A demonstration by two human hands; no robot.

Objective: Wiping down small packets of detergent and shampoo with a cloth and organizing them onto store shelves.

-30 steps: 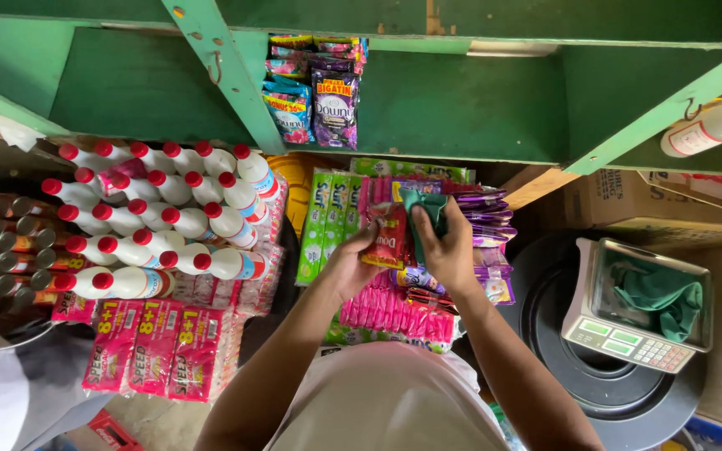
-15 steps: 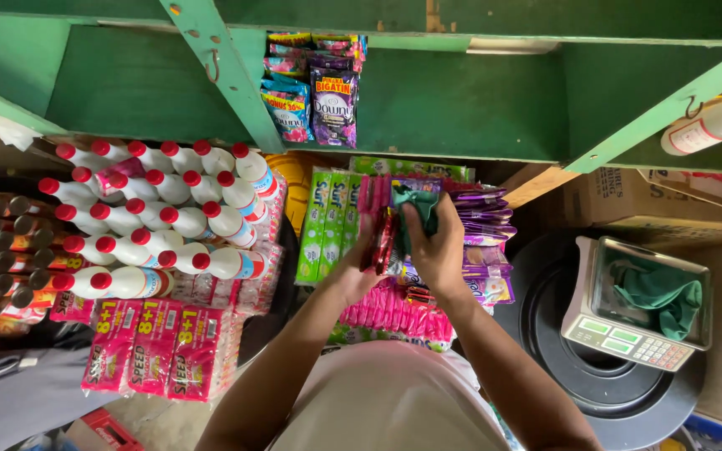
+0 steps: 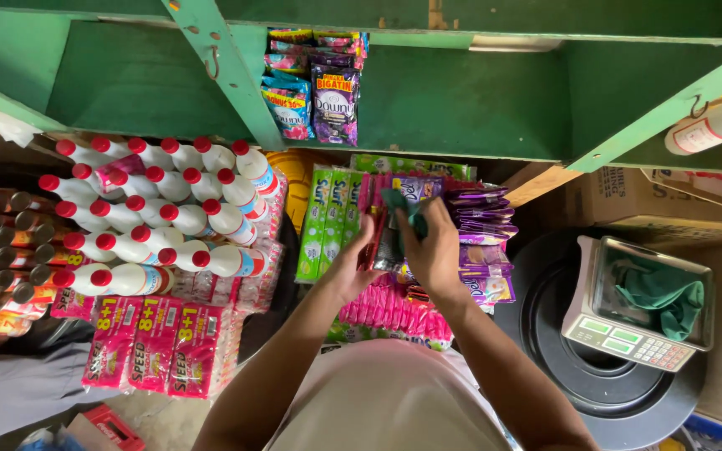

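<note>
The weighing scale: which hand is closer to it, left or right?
Right. The right hand is over the sachets, apart from the scale at its right; the left hand lies farther left, beyond it.

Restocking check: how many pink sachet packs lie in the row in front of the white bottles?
3, side by side: left pack, middle pack, right pack. More may be hidden underneath.

A dark green cloth (image 3: 403, 209), bunched, lies over the upright pink sachet strips (image 3: 378, 234).

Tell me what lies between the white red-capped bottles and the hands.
In the head view, green sachet strips lie between the white bottles and the left hand; a yellow container sits behind.
</note>
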